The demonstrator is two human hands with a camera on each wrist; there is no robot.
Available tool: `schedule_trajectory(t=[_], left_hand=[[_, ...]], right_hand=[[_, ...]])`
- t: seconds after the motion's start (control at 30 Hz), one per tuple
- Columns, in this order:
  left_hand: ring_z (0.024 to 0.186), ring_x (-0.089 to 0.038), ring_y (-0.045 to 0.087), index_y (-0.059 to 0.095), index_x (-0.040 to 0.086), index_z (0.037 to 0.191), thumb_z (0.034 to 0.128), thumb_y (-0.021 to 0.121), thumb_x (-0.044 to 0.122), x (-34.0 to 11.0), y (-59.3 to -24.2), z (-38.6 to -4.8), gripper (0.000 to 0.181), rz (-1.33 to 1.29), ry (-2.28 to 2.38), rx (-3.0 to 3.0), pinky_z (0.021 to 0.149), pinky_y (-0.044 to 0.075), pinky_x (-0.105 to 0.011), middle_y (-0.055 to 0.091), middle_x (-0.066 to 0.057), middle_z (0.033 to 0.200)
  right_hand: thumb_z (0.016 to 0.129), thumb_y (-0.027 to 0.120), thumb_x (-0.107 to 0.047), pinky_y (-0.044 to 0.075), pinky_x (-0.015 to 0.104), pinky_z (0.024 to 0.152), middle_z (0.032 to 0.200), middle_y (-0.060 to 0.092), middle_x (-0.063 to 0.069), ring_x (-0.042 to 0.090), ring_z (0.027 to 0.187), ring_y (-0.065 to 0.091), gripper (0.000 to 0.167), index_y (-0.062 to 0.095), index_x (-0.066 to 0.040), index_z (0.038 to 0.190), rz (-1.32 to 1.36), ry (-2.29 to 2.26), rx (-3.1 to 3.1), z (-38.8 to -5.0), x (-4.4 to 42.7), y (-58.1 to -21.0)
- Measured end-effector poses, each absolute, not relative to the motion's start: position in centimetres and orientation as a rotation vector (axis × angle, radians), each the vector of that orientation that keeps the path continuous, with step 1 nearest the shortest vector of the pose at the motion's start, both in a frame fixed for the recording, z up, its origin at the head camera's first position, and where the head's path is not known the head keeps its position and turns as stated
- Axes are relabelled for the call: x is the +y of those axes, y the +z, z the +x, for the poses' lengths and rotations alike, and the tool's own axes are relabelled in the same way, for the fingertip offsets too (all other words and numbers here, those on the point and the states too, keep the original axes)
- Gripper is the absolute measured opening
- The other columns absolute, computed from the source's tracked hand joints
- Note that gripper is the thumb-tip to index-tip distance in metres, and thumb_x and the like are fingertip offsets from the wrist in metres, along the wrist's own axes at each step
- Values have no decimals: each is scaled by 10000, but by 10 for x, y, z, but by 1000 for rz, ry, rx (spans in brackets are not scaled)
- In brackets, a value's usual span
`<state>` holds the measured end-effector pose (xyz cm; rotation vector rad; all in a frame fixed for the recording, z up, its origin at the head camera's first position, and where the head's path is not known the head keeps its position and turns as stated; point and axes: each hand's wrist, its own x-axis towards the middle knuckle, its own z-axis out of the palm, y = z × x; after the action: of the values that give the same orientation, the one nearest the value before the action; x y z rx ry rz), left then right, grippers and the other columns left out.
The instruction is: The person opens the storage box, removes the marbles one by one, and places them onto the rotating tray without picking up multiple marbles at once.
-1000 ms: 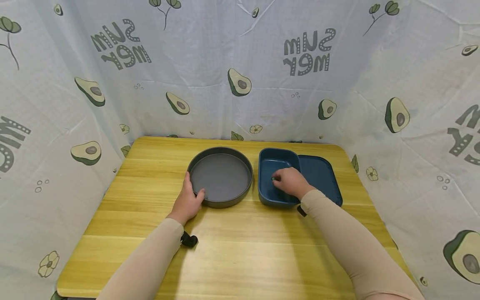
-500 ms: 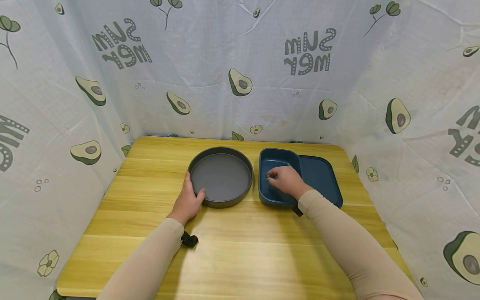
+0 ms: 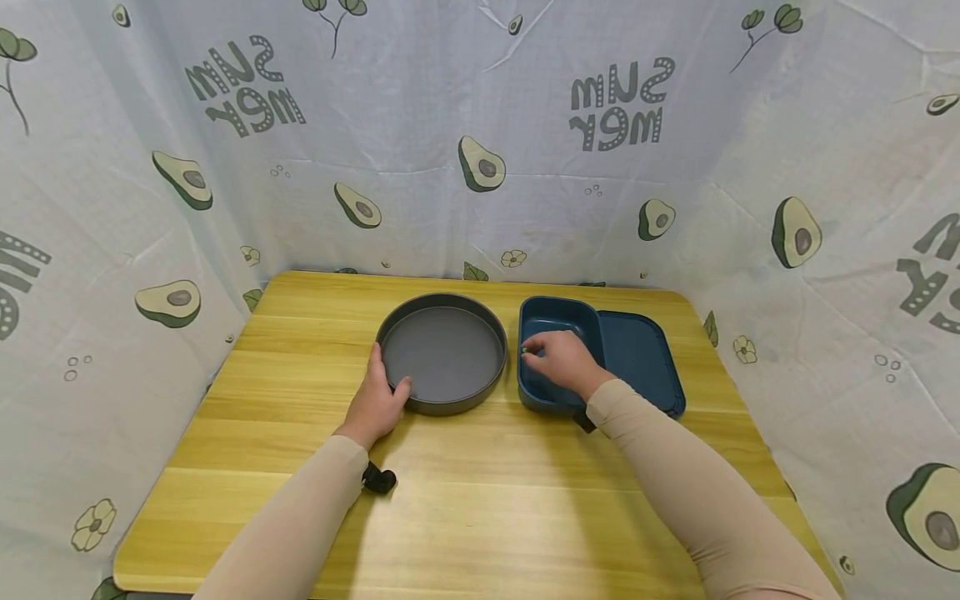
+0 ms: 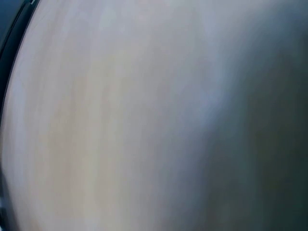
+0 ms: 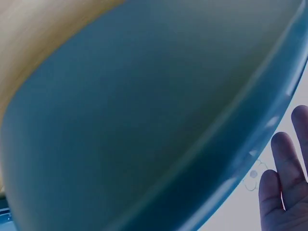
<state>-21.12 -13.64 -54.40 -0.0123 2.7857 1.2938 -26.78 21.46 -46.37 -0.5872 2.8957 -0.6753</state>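
Observation:
In the head view a round dark grey cake pan stands on the wooden table. My left hand holds its near-left edge, thumb at the near rim and fingers along the outer wall. A deep blue rectangular box stands to the right of the pan. Over the box's left side is my right hand, pinching a tiny greenish thing between thumb and fingertips; its kind is too small to tell. The right wrist view shows the blue box wall close up and several fingers beyond its rim.
A flat blue lid lies right of the box, partly behind it. The wooden table ends at a white curtain printed with avocados. The left wrist view is a blurred close-up of a pale surface.
My right hand has moved left across the box, toward its left rim, with the tiny greenish thing in its fingertips. My left hand and the pan have stayed in place.

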Motion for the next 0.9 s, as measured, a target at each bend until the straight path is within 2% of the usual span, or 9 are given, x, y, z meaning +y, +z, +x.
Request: schedule_trajectory(t=[0.3, 0.6, 0.67, 0.73, 0.8, 0.9], left_hand=[[1638, -352, 156, -152, 114, 1685, 1076, 502, 458, -137, -545, -212, 957, -10, 1299, 2792, 1315, 216, -530, -38, -133, 1783], [1632, -368, 169, -144, 97, 1685, 1083, 516, 421, -136, -543, -211, 950, -4, 1295, 2803, 1311, 220, -539, -29, -152, 1782], [1631, -372, 169, -144, 98, 1685, 1086, 519, 411, -135, -542, -210, 947, -3, 1295, 2800, 1311, 219, -542, -27, -156, 1782], [1629, -377, 170, -142, 92, 1684, 1088, 520, 405, -135, -542, -210, 945, -1, 1295, 2798, 1309, 220, -547, -26, -161, 1781], [1628, -382, 172, -138, 85, 1684, 1090, 516, 401, -135, -541, -210, 938, 0, 1294, 2798, 1309, 219, -550, -23, -167, 1780], [1627, -382, 176, -131, 79, 1685, 1086, 510, 417, -135, -542, -210, 941, -1, 1296, 2799, 1308, 221, -551, -20, -167, 1779]], right_hand=[[1028, 678, -218, 617, 437, 867, 1154, 788, 102, 260, 1006, 737, 278, 780, -71, 1240, -577, -710, 2885, -266, 201, -459], [1026, 689, -227, 613, 448, 914, 1152, 791, 99, 266, 1053, 736, 292, 778, -61, 1250, -583, -766, 2884, -266, 187, -458], [1023, 695, -226, 616, 427, 874, 1151, 791, 103, 226, 960, 744, 293, 777, -61, 1251, -585, -781, 2876, -265, 183, -456], [1022, 694, -222, 607, 390, 796, 1156, 788, 109, 176, 802, 724, 297, 773, -61, 1258, -584, -796, 2861, -264, 179, -455], [1022, 689, -225, 568, 345, 699, 1168, 784, 111, 133, 616, 629, 304, 768, -65, 1268, -578, -810, 2842, -264, 176, -455], [1025, 680, -228, 509, 298, 649, 1179, 779, 106, 98, 524, 508, 313, 763, -69, 1281, -562, -849, 2802, -264, 171, -456]])
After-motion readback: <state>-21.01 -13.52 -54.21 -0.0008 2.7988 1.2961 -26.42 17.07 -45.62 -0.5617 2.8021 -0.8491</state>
